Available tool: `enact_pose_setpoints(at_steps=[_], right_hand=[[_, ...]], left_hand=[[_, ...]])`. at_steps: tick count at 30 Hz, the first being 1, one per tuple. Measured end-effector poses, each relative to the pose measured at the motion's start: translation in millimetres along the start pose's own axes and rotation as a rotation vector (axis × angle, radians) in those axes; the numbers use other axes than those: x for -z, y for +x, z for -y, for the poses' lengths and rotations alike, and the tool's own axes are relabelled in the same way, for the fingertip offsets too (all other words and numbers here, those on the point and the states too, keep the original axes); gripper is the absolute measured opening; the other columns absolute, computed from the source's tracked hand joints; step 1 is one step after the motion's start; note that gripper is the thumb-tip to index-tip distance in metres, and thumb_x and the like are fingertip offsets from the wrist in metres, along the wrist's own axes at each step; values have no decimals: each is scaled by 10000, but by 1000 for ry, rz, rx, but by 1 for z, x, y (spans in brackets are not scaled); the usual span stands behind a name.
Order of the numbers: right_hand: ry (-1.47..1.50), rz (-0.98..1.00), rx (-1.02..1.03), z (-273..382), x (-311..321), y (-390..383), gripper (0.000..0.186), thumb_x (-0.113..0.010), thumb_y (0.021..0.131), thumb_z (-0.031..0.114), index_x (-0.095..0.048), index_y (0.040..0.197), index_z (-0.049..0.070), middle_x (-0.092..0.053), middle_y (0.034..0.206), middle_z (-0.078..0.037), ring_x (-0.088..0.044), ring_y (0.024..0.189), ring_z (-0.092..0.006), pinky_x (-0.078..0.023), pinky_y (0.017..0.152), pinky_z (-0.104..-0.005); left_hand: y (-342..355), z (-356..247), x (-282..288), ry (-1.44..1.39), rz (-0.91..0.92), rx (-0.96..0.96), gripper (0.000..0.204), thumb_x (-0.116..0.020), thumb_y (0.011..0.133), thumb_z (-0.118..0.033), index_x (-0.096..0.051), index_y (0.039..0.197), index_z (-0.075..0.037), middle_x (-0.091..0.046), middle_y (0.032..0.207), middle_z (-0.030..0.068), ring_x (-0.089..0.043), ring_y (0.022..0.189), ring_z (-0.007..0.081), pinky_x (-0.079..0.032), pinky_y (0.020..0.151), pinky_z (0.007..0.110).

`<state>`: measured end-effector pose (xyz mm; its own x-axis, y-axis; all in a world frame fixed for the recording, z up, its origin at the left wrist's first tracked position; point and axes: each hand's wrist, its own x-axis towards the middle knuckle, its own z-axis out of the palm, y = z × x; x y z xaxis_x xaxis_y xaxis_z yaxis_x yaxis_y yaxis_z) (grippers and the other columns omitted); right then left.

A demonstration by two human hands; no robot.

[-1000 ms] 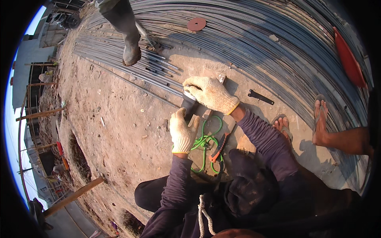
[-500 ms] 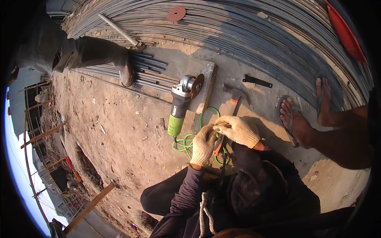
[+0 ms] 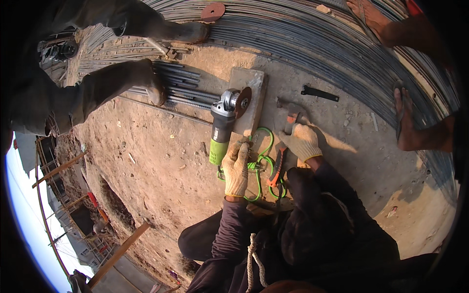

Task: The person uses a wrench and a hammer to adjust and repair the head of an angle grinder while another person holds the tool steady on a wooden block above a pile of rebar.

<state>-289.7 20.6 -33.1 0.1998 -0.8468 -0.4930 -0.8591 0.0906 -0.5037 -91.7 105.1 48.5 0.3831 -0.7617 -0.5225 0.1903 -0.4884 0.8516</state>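
- Head view, middle of the frame: a grinder [image 3: 225,126] with a green handle and a grey head lies on the dirt ground [image 3: 146,161]. Its round disc rests against a flat grey block [image 3: 250,93].
- No hand holds the grinder. It lies still, so any cutting looks not begun or stopped for now.
- The left hand [image 3: 236,168], in a pale yellow glove, sits just below the grinder's green end. Its fingers are curled down onto the green cord [image 3: 259,168], where the cord meets the tool. It seems to pinch the cord, but I cannot tell how tight.
- The right hand [image 3: 303,141], also gloved, lies right of the cord. Its fingers are bent together over something small by an orange-handled hammer [image 3: 291,113]. I cannot tell if it grips anything.
- Between the hands lie pliers [image 3: 276,168] with red and black handles, on the cord loops.
- Both arms in dark sleeves come up from the bottom of the frame, elbows bent, hands close together.
- Upper part of the frame: long steel bars [image 3: 312,44] lie in a big curve, with a round red disc [image 3: 213,10] on them.
- A black wrench [image 3: 320,93] lies upper right of the block.
- Upper left: another person's boots [image 3: 151,88] stand on short bars. Right edge: bare feet [image 3: 405,122] in sandals.
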Motion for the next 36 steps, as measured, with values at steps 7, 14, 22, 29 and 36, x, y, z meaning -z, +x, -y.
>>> enact_pose_setpoints(at_steps=[7,14,22,29,36], right_hand=[[681,-3,-83,-43,-8,13,389,-675,912,368,-665,875,-19,-687,780,-164,-700,733,-296,-560,633,-390],[1490,-102,-62,37,98,-20,234,-625,992,170,-587,1146,-2,-641,791,-85,-628,589,-155,-534,493,-306],[1163,-72,-175,-18,95,-74,237,-666,990,214,-595,1075,4,-600,711,-44,-562,515,-109,-445,449,-277],[525,-191,148,18,95,-80,237,-760,902,216,-703,950,-9,-644,737,-121,-623,630,-208,-488,594,-347],[475,-114,436,18,99,-42,244,-765,888,209,-698,975,-9,-663,754,-135,-646,641,-235,-499,602,-345]], left_hand=[[-8,-6,-21,2,35,30,275,-606,1030,-201,-658,1190,17,-703,983,53,-669,778,106,-538,696,242],[-7,13,-12,130,147,-14,278,-601,1029,-193,-659,1186,29,-716,981,69,-677,778,120,-550,701,249],[-11,14,-63,465,120,-521,216,-628,992,-164,-679,1131,-8,-647,952,98,-651,826,208,-519,755,319],[-22,8,-82,578,308,-500,184,-607,966,-154,-672,1071,-18,-602,907,184,-625,805,368,-504,689,414],[-10,-4,-87,747,202,-593,136,-616,938,-125,-646,1005,-10,-586,867,181,-621,801,392,-496,681,430]])
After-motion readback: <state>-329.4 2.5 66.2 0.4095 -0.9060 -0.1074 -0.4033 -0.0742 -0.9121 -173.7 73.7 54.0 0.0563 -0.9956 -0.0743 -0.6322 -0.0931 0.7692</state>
